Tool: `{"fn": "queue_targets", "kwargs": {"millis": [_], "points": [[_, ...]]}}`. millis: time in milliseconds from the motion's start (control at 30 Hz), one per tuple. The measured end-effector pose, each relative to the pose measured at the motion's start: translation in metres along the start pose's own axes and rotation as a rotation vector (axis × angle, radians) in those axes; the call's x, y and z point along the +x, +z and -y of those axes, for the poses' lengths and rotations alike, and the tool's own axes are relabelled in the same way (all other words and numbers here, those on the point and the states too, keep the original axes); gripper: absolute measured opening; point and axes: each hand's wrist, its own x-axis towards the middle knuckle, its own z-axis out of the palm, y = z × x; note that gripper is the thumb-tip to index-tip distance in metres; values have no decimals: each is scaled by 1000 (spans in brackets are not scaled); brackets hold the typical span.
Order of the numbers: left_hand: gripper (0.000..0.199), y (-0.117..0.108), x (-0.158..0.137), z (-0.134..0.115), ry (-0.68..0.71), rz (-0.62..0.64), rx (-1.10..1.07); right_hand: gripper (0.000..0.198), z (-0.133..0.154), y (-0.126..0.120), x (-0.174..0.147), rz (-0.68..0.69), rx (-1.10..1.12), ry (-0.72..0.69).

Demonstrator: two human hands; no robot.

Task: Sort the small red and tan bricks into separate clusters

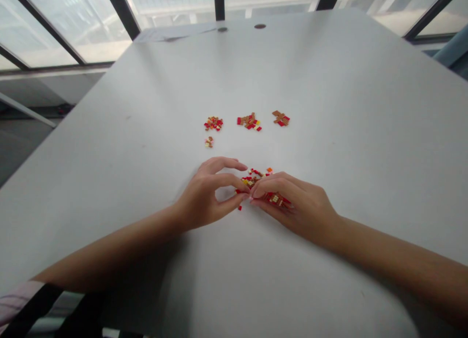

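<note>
Just in front of me on the white table [226,260] lies a loose pile of small building bricks [256,175] in red, yellow, white and brown. My left hand [210,189] comes in from the left, its thumb and index finger closed in a pinch at the pile's near edge while the other fingers arch above. My right hand [298,201] meets it there, thumb and fingers pinched together. What lies between the fingertips is too small to name. Red bricks with pale yellow studs [277,199] show under the right hand's fingers, partly hidden. A single red brick [240,208] sits near the left thumb.
Farther back are a heap of tiny red and orange bricks [213,123], a smaller cluster [208,142], a group of brown and red plates [250,121] and another brown group [281,118]. Paper [171,33] rests at the far edge, before windows.
</note>
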Motion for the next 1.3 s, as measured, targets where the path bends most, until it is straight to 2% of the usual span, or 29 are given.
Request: {"fn": "queue_targets", "kwargs": {"millis": [200, 300, 367, 533, 667, 767, 833, 1000, 1200, 1300], "points": [[6, 0, 1, -1, 21, 3, -29, 14, -1, 1, 1, -21, -65, -13], [5, 0, 2, 3, 10, -35, 45, 14, -2, 0, 2, -26, -115, -36], [5, -2, 3, 9, -34, -109, 149, 11, -4, -1, 0, -4, -141, -43], [3, -12, 7, 31, -259, -266, 366, 9, -6, -3, -7, 81, -135, -71], [2, -17, 9, 44, -343, -312, 465, 12, -1, -6, -11, 95, -138, -85], [9, -16, 11, 49, -389, -308, 478, 12, 3, -11, -11, 119, -135, -64], [13, -16, 12, 50, -403, -310, 473, 10, 5, -13, -11, 128, -136, -50], [4, -14, 11, 48, -399, -330, 491, 10, 4, -12, -11, 148, -158, -35], [6, -13, 10, 46, -398, -306, 513, 10, 2, -8, -11, 156, -159, -25], [7, -12, 10, 43, -357, -319, 489, 12, 3, -8, -10, 158, -155, -27]]}}
